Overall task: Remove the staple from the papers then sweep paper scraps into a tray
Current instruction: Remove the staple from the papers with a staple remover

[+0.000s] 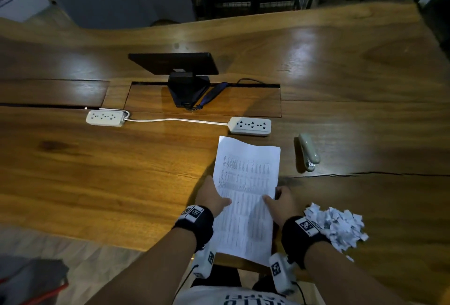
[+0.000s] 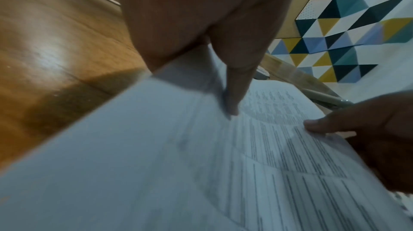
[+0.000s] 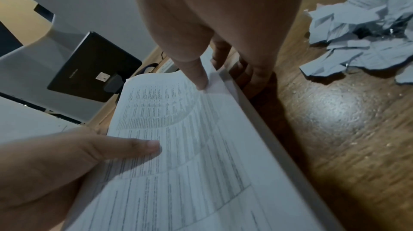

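Observation:
A printed stack of papers (image 1: pixel 246 197) is held lengthwise just above the wooden table's near edge. My left hand (image 1: pixel 214 195) grips its left edge, thumb on top (image 2: pixel 232 97) and fingers beneath. My right hand (image 1: pixel 280 201) grips the right edge the same way, thumb (image 3: pixel 198 75) pressed on the sheet. The papers (image 3: pixel 178 146) curve slightly between both hands. A pile of torn paper scraps (image 1: pixel 336 226) lies on the table just right of my right wrist, also in the right wrist view (image 3: pixel 362 40). No staple or tray is visible.
A grey stapler (image 1: pixel 308 155) lies right of the papers' far end. Two white power strips (image 1: pixel 250 125) (image 1: pixel 104 117) joined by a cable sit beyond. A black tablet on a stand (image 1: pixel 175 63) stands mid-table. The table's near edge (image 1: pixel 97 239) runs below my left wrist.

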